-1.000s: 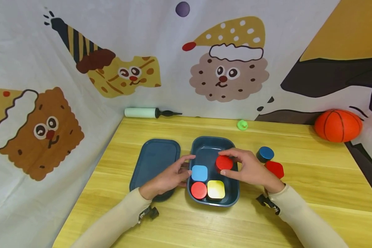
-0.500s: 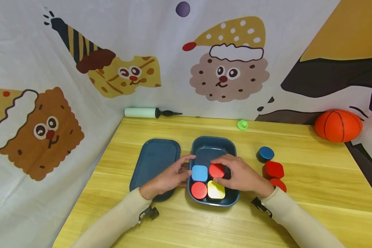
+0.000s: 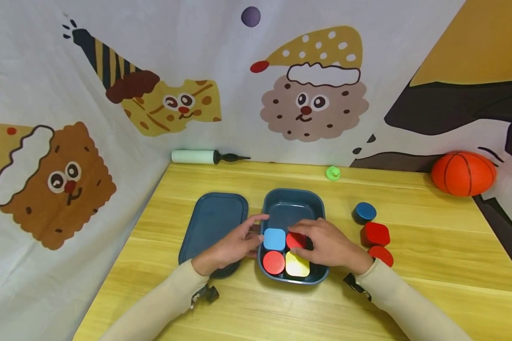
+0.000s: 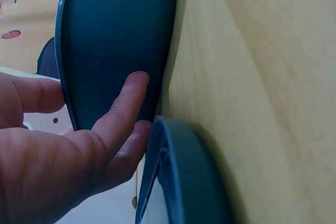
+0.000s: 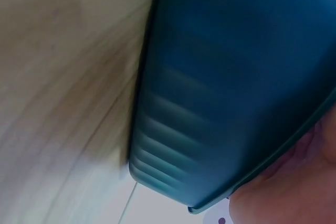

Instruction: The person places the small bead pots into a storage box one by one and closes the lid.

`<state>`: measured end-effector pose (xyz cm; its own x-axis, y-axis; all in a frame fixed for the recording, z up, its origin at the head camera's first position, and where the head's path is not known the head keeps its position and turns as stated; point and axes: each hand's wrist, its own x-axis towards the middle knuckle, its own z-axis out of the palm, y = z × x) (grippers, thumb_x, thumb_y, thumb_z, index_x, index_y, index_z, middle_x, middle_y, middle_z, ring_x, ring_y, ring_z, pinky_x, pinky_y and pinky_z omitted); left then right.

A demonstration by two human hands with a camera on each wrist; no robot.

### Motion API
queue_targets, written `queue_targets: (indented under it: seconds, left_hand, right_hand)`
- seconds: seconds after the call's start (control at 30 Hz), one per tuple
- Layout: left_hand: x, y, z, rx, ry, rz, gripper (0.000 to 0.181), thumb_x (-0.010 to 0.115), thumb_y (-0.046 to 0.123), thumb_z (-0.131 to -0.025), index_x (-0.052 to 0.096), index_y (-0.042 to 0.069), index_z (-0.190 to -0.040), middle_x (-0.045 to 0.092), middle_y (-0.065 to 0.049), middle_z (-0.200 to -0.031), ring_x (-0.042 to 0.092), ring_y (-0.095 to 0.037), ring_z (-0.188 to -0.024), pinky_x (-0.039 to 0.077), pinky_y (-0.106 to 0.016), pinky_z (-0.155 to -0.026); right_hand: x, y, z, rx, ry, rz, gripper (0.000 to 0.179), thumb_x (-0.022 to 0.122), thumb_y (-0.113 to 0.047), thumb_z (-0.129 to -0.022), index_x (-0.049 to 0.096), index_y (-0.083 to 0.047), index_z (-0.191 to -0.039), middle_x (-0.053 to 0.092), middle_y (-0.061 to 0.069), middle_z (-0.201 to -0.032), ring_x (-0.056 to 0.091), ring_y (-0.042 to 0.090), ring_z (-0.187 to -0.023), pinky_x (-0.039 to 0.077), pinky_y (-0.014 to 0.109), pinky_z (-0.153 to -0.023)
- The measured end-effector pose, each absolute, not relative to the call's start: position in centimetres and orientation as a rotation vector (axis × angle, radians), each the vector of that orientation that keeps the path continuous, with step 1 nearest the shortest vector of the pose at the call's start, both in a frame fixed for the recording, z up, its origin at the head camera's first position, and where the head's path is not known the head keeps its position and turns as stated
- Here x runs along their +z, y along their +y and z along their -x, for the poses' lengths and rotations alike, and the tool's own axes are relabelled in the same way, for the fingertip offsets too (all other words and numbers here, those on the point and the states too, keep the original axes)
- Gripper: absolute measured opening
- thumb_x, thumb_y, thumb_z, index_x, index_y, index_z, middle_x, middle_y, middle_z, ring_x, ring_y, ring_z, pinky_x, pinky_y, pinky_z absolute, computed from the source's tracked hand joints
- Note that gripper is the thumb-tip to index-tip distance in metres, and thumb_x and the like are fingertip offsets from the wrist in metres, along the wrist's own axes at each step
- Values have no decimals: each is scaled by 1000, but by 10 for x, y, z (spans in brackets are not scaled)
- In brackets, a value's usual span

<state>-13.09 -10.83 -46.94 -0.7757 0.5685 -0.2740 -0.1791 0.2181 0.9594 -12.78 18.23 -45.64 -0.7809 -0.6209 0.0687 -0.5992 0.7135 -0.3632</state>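
A dark blue lunch box (image 3: 291, 199) sits on the table, holding a light blue square block (image 3: 275, 239), a red round block (image 3: 274, 263) and a yellow square block (image 3: 297, 264). My right hand (image 3: 330, 244) pinches another red round block (image 3: 296, 240) between thumb and fingers, inside the box beside the light blue one. At the box's left side, my left hand (image 3: 239, 240) touches rim and wall with extended fingers. The left wrist view shows those fingers (image 4: 123, 111) on the outer wall. The right wrist view shows the box's outside, and the held block is hidden there.
The dark blue lid (image 3: 215, 218) lies left of the box. To the right stand a blue round block (image 3: 364, 212), a red square block (image 3: 375, 234) and a red round one. Along the back are a pump (image 3: 195, 157), a green duck (image 3: 333, 173) and an orange ball (image 3: 463, 174).
My right hand has moved left and slightly toward me, bringing the red round block against the light blue one's side. My left hand has stayed at the box.
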Motion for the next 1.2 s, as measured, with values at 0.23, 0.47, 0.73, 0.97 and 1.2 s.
queue_targets:
  seconds: [0.23, 0.47, 0.73, 0.97, 1.2]
  left_hand:
    - [-469, -107, 130, 1623, 1891, -354, 60, 50, 16, -113, 28, 25, -167, 42, -19, -159, 59, -30, -131, 62, -43, -92]
    - [-469, -107, 130, 1624, 1887, -364, 60, 51, 16, -113, 29, 24, -167, 42, -21, -159, 59, -31, -132, 62, -43, -92]
    - [-468, -108, 131, 1631, 1882, -379, 60, 51, 15, -112, 29, 23, -167, 40, -24, -158, 59, -30, -130, 62, -42, -92]
    - [-469, -108, 130, 1637, 1888, -396, 59, 50, 14, -112, 29, 22, -167, 41, -24, -157, 60, -28, -127, 62, -41, -90]
    - [-470, -108, 130, 1630, 1895, -385, 59, 51, 15, -113, 29, 22, -167, 42, -24, -157, 60, -30, -129, 62, -43, -92]
  right_hand:
    - [-457, 186, 129, -581, 2835, 1029, 49, 79, -41, -94, 73, -13, -134, 74, 2, -132, 69, 22, -115, 56, 48, -96]
    - [-447, 198, 129, -835, 2811, 1044, 46, 81, -35, -95, 72, -11, -134, 73, -1, -132, 69, 20, -120, 61, 47, -99]
    - [-428, 226, 129, -1056, 2884, 946, 39, 82, -27, -95, 73, -18, -131, 76, 1, -126, 73, 19, -110, 63, 43, -91]
    - [-419, 257, 130, -1144, 2965, 884, 33, 83, -14, -93, 75, -16, -124, 77, 0, -122, 74, 18, -102, 64, 33, -85]
    - [-416, 290, 125, -1307, 2983, 618, 28, 78, -13, -98, 75, -22, -124, 76, -7, -118, 73, 6, -90, 56, 12, -83]
